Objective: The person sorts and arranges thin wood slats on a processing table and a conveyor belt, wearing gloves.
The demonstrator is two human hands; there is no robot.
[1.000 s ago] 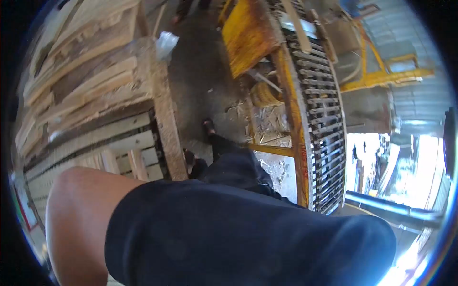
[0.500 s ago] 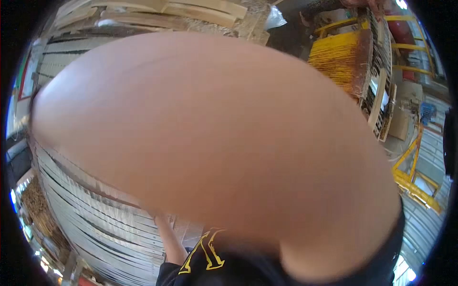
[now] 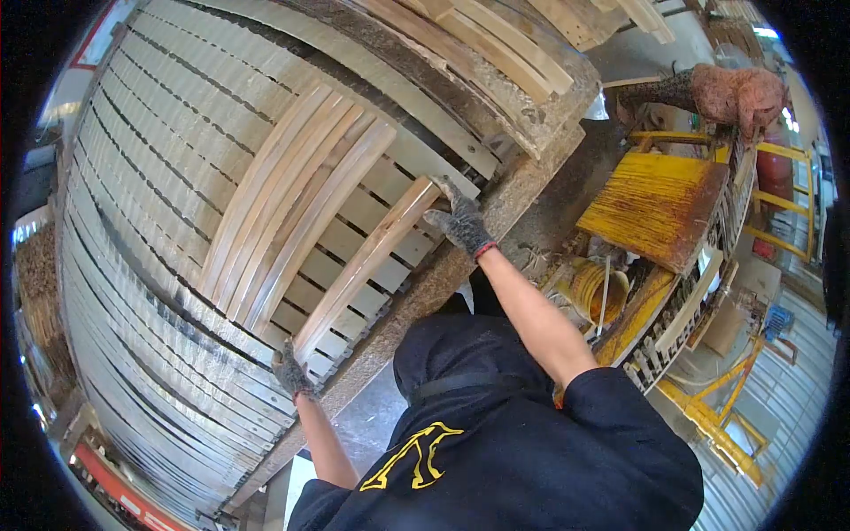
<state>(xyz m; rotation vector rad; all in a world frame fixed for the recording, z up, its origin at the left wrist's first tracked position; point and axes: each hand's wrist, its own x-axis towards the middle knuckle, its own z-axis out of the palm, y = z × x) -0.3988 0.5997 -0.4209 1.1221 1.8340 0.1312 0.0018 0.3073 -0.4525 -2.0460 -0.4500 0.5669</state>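
You have both hands at one curved wooden strip [image 3: 365,257], which lies just to 9 o'clock of the centre of your view, running slantwise from about 12 o'clock down toward 8 o'clock. Your right hand [image 3: 462,223], in a dark grey glove with a red cuff, is close to the centre at 1 o'clock, and you pinch the strip's far end between thumb and fingers there. Your left hand [image 3: 290,373], gloved the same way, is at 8 o'clock with its fingers at the near end; how firmly they close on it, you cannot tell from this angle.

Under the strip is a slatted table [image 3: 159,190] of pale bars with dark gaps, filling your view from 7 round to 11 o'clock. At 10 o'clock, more curved strips [image 3: 297,208] lie side by side on it, close together and bowed the same way as yours, with bare bars between them and the one at your hands. A brown, dusty ledge [image 3: 531,181] edges the table, slanting from 1 o'clock to 7 o'clock, and your right wrist is over it.

Up toward 12 o'clock, more wooden pieces [image 3: 505,53] lie beyond the slats. Near 3 o'clock you have a worn yellow panel [image 3: 651,208] and, beside it, a yellow bucket [image 3: 584,288] on its side. Your black shirt [image 3: 549,451] fills 5 to 6 o'clock.
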